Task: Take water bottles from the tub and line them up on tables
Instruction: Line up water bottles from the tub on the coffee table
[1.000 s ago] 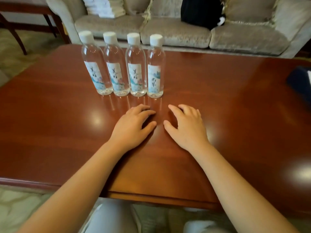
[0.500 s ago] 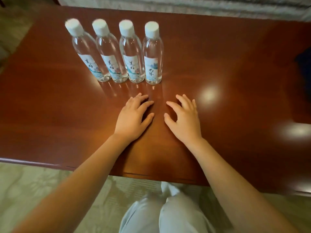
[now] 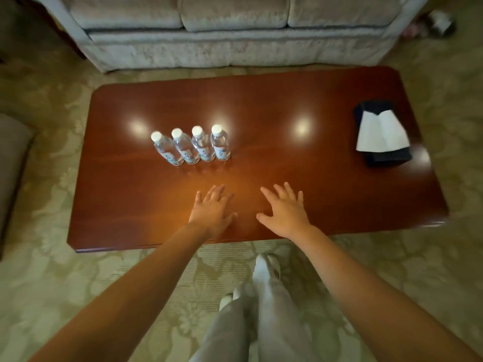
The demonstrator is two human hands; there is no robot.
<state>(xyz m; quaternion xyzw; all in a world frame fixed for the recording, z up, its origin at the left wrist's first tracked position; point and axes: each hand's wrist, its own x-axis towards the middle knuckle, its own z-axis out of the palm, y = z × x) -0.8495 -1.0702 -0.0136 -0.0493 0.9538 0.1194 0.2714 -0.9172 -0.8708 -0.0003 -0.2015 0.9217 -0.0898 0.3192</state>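
bottles: we see four water bottles (image 3: 192,146) upright in a tight row, left of centre on the bench (image 3: 287,100), well in from every edge.
left hand (image 3: 213,209): fingers spread, holding nothing, near the front edge.
right hand (image 3: 285,210): same, just beside, not touching.
right end: tissue box (image 3: 381,133) near the right edge, well apart from the bottles.

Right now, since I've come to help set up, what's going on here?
A person stands at the table, left hand and right hand open, fingers spread, above its near side, holding nothing. Four water bottles stand upright in a tight row ahead of the left hand. A dark tissue box sits at the right end.
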